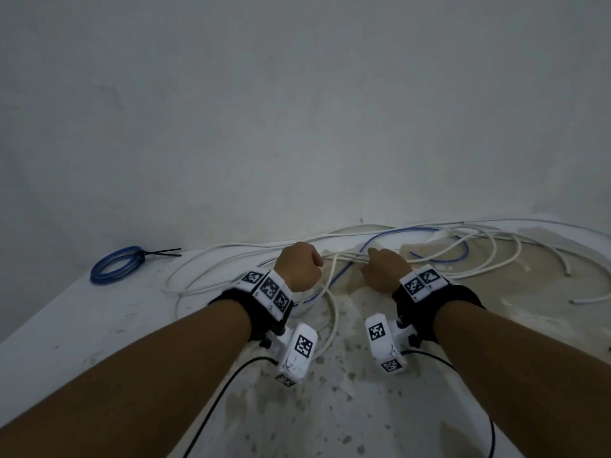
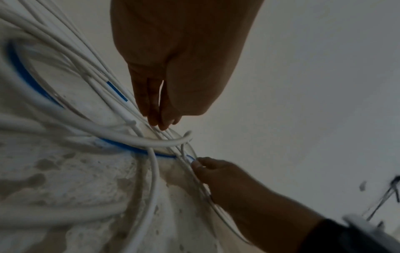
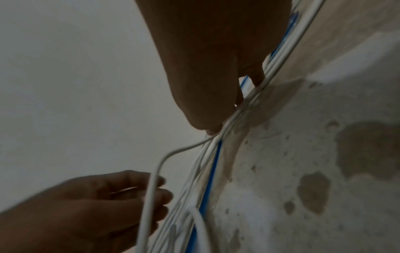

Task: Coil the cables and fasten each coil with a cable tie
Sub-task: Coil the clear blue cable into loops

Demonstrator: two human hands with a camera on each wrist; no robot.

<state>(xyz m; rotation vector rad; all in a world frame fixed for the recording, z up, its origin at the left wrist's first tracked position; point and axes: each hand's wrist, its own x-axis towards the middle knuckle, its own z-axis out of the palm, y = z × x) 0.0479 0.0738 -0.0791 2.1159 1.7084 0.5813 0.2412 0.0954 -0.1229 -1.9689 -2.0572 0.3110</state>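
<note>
Table: the near part of the white table is blotched with brown stains; the tangle lies on its far half, in front of the grey wall.
Left hand: the left hand is knuckles-up over the white cables. The wrist views show its fingers lightly curled with one white strand running across them, but I cannot tell whether they actually pinch it.
Right hand: the right hand, just right of the left one, has its fingers together and curled down on a bunch of white strands, pressing them where they run side by side.
Loose blue cable: a blue cable threads through the white tangle and passes under both hands, so it looks likely to get dragged into the wrong coil.
Step in hand: to my eye they are sorting out one white cable to begin coiling.
Doing it well: I would find a free end first, such as the one lying far right, and lift that strand clear of the blue one before winding. Even loops, gathered in one hand while the other feeds, should keep it from kinking.
Finished coil: a blue coil sits far left, well apart, already cinched with a black cable tie.
</note>
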